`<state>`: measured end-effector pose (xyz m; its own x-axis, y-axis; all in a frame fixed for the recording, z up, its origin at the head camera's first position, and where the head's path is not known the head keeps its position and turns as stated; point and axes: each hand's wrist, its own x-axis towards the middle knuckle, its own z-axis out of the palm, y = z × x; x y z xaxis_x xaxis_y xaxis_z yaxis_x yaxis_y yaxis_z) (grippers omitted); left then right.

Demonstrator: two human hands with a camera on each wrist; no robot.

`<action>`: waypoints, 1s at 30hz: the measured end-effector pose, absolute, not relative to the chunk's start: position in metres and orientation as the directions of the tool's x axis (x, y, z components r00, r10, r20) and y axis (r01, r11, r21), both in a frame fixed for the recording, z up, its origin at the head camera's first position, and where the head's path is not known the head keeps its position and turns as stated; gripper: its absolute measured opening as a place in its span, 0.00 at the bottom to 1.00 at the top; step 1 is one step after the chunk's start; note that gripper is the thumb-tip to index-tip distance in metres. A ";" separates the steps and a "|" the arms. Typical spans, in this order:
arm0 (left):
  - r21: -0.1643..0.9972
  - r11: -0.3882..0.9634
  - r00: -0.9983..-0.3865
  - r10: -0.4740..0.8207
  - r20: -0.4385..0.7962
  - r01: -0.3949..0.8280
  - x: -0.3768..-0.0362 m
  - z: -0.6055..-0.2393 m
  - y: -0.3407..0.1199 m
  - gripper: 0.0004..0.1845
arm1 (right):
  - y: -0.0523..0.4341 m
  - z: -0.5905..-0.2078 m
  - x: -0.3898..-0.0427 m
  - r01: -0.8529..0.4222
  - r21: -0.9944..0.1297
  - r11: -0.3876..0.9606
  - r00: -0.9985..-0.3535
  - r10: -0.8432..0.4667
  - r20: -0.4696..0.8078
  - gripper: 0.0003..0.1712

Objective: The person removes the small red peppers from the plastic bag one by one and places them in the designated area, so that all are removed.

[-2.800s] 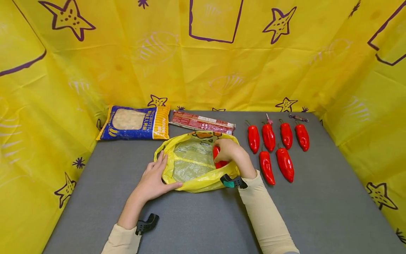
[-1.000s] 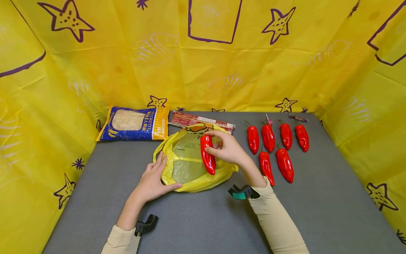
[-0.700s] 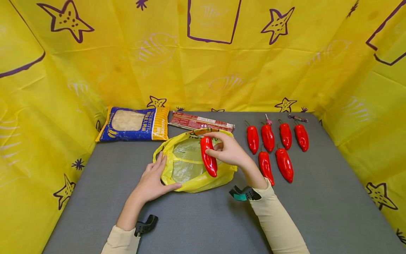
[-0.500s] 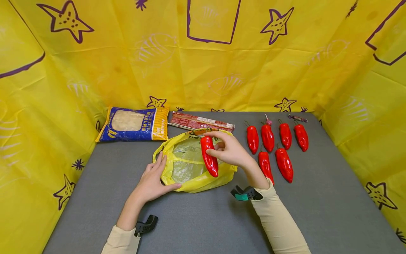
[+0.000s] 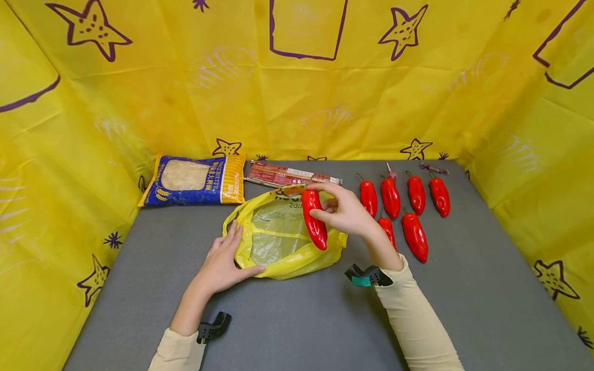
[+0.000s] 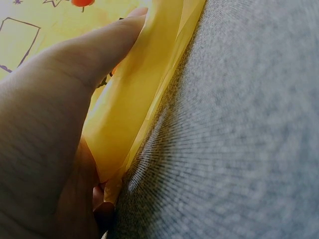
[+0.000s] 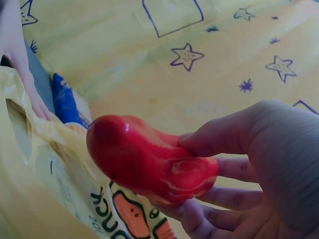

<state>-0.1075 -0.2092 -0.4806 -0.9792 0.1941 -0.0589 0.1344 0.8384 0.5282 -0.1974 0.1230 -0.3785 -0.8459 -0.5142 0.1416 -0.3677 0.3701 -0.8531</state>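
Note:
In the head view, my right hand pinches a glossy red pepper between thumb and fingers, above the right side of a yellow plastic bag. The right wrist view shows the same pepper close up, its rounded end pointing away from the hand. My left hand rests on the bag's left and front rim, fingers straight and thumb spread apart. In the left wrist view the thumb lies along the yellow film. The bag's mouth gapes upward.
Several red peppers lie in two rows on the grey table to the right, near a lollipop and a wrapped candy. Behind the bag lie a blue-and-yellow pasta packet and a red flat packet. Yellow cloth surrounds the table.
The right hand drew the pepper up out of the bag, then held it over the mouth and moved slightly right and away. The left hand has stayed on the rim.

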 end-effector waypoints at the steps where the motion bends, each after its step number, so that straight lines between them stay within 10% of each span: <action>1: 0.528 0.839 -0.979 0.193 -0.063 0.132 -0.108 -0.481 -0.209 0.69 | 0.125 -0.379 -0.198 -0.368 -0.852 0.373 -0.848 -0.509 0.144 0.34; 30: 0.521 0.845 -0.977 0.196 -0.088 0.122 -0.109 -0.481 -0.208 0.69 | 0.243 -0.403 -0.180 -0.247 -0.790 0.562 -0.962 -0.243 0.128 0.32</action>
